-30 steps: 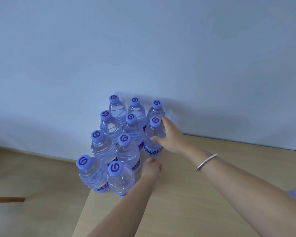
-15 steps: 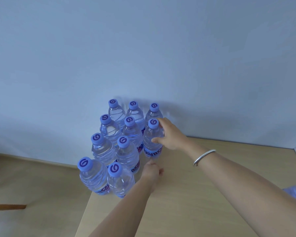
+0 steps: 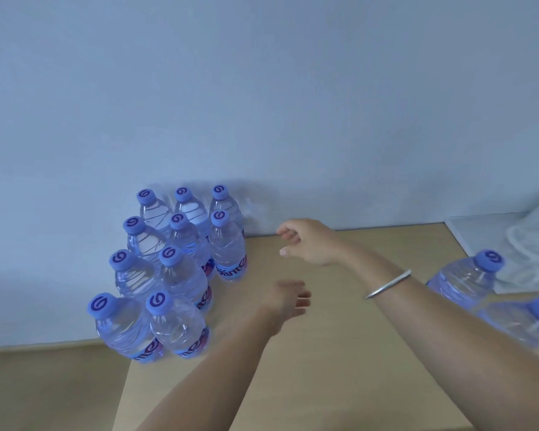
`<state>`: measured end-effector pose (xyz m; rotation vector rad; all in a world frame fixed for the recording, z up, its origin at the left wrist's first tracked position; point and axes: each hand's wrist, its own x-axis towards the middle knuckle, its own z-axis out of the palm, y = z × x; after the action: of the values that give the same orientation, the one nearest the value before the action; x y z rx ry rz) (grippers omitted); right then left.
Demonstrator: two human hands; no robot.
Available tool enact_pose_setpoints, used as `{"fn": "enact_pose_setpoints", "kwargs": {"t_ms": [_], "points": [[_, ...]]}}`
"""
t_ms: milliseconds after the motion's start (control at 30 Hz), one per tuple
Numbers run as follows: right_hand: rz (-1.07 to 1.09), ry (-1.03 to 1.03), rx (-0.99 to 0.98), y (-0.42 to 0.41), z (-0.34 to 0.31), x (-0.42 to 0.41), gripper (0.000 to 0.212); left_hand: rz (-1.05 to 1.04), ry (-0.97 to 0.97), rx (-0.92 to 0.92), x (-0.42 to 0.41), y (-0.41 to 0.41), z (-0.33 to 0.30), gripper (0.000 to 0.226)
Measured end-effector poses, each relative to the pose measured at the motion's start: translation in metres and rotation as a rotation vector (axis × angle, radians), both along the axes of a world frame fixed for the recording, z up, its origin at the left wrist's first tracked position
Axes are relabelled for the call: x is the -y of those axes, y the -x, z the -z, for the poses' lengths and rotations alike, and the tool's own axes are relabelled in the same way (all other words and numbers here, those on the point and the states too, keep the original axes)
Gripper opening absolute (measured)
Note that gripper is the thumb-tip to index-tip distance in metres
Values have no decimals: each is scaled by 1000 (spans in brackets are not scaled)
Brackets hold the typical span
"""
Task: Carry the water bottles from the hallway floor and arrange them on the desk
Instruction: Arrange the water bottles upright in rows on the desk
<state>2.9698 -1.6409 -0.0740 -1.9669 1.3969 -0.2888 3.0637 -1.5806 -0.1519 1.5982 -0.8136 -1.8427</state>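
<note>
Several clear water bottles with purple caps stand upright in tight rows at the desk's far left corner [image 3: 181, 275], against the wall. The bottle nearest my hands [image 3: 227, 247] stands at the right end of the group. My right hand [image 3: 308, 241], with a silver bangle on its wrist, hovers to the right of that bottle, fingers loosely curled and holding nothing. My left hand [image 3: 288, 301] hangs lower over the wooden desk [image 3: 339, 353], fingers apart and empty. Two more bottles [image 3: 467, 281] show at the right edge of the desk.
A pale wall rises right behind the desk. White crumpled plastic on a light tray [image 3: 517, 244] lies at the far right. The desk's left edge drops off to a wooden floor [image 3: 44, 390] just beside the front bottles.
My right hand has let go of the right-end bottle and drawn back to the right. My left hand has also pulled away from the group. The view shifted right, showing more bottles.
</note>
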Motion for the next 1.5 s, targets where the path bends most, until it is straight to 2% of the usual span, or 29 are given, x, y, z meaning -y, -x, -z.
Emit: {"fn": "enact_pose_setpoints", "kwargs": {"t_ms": [100,200,300,367,400,500,600,667,767,933,1100,1200,1300,1400,1500], "points": [[116,35,-83,55,-16,-14,45,174,72,146,-4,25,2,13],[325,82,-154,118,-30,-29,47,316,134,209,-8,48,2,11],[549,148,-461,179,-35,-48,49,421,172,208,-10,69,-2,13],[627,90,-644,208,-34,-62,50,483,183,195,-12,81,-5,15],[644,33,-661,217,-33,-68,49,504,183,186,-13,86,-5,14],[647,-63,-505,231,-21,-80,36,556,161,167,-17,95,-6,11],[679,14,-373,234,-7,-81,33,594,144,153,-21,96,-5,7],[702,49,-338,232,-5,-80,38,602,137,162,-21,93,-5,5],[726,94,-340,225,-6,-79,35,590,138,200,-20,84,-4,11],[722,207,-408,199,-8,-77,32,553,228,250,-19,71,-1,53],[697,323,-282,166,-43,-75,40,466,367,183,-20,55,1,94],[640,373,-187,142,-68,-72,46,389,431,153,-24,49,5,107],[585,422,-142,116,-84,-72,55,228,526,119,-31,44,8,103],[546,439,-105,93,-89,-71,57,25,566,99,-35,33,11,81],[507,433,-75,76,-87,-67,55,-35,577,176,-39,17,10,69]]}}
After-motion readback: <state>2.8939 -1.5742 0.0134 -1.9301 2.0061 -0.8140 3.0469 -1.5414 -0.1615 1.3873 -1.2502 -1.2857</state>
